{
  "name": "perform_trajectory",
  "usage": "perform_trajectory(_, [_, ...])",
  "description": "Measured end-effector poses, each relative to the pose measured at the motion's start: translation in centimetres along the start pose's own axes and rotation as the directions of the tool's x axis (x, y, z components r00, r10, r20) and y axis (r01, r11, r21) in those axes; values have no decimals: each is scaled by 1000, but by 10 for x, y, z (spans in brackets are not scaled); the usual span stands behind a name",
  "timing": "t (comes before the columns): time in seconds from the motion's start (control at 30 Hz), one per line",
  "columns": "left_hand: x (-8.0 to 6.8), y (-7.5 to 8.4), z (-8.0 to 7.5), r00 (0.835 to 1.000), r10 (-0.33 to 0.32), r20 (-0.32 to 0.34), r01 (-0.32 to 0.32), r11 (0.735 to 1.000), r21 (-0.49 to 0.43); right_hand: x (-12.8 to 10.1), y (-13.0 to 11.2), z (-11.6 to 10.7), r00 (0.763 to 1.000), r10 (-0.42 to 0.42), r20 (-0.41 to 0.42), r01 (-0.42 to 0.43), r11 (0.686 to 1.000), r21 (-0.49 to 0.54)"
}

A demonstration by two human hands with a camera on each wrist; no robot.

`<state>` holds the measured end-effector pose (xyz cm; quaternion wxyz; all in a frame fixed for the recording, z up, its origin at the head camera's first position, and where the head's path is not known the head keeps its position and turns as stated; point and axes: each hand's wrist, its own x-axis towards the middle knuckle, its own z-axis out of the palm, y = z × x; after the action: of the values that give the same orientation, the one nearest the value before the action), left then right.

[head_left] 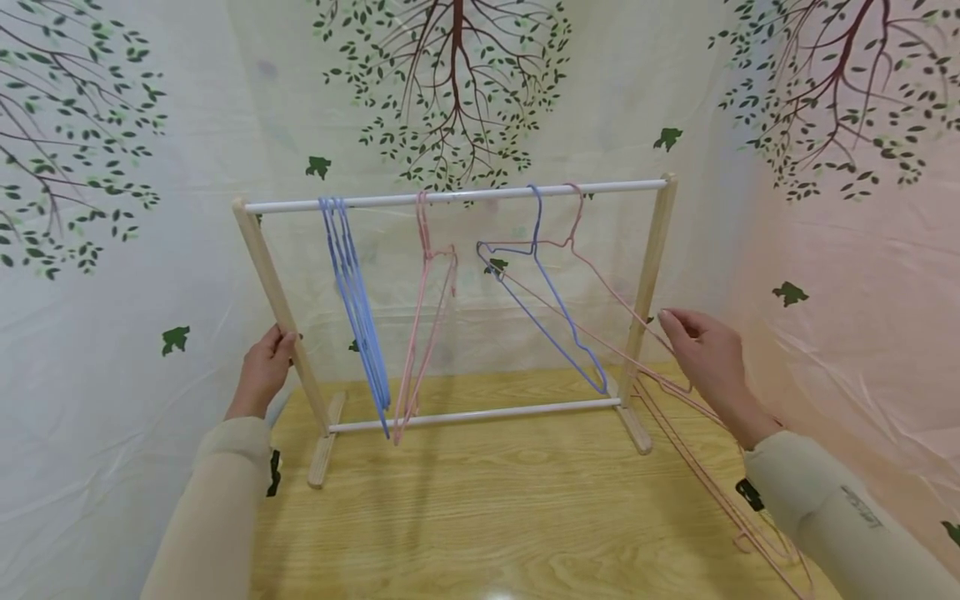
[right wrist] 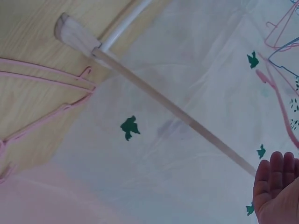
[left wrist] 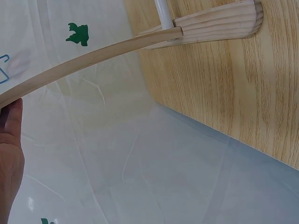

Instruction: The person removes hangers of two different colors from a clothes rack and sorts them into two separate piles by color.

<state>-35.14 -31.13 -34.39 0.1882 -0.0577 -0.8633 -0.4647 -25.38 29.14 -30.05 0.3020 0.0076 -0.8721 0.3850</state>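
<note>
Hangers on a small wooden rack, basically. The rack stands on a light wood surface with a tree-print sheet draped behind and around it. The person's left hand is wrapped around the rack's left post, about halfway up, fingers curled on the wood. The right hand is over by the right post, fingers pinching the shoulder wire of a pink hanger whose hook sits on the white top rail. So the two hands are well apart, one at each end of the rack.

Just left of that pink one hangs a blue hanger, tilted, overlapping it. Further along there's another pink hanger hanging edge-on near the middle, and a bunch of blue hangers packed together toward the left end, near the left hand's post.

A few more loose pink hangers lie on the surface under the right forearm, past the right foot of the rack; the right wrist view shows them lying flat beside that foot. Both sleeves are beige.
</note>
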Motion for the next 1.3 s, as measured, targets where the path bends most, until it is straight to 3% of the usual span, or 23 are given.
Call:
perform_trajectory(0.13, [-1,1,0,1000,3,0,-3,1000,0,5,-9,8,997,-65,34,66,997,-31])
perform_trajectory(0.33, [-1,5,0,1000,3,5,-2,1000,-19,6,-10,15,994,-95,45,96,995,-40])
perform_trajectory(0.77, [-3,6,0,1000,4,8,-4,1000,-4,7,-12,22,977,-202,-70,200,979,-31])
perform_trajectory(1.3, [-3,5,-3,1000,7,14,-7,1000,9,4,-8,18,958,-151,-243,164,986,33])
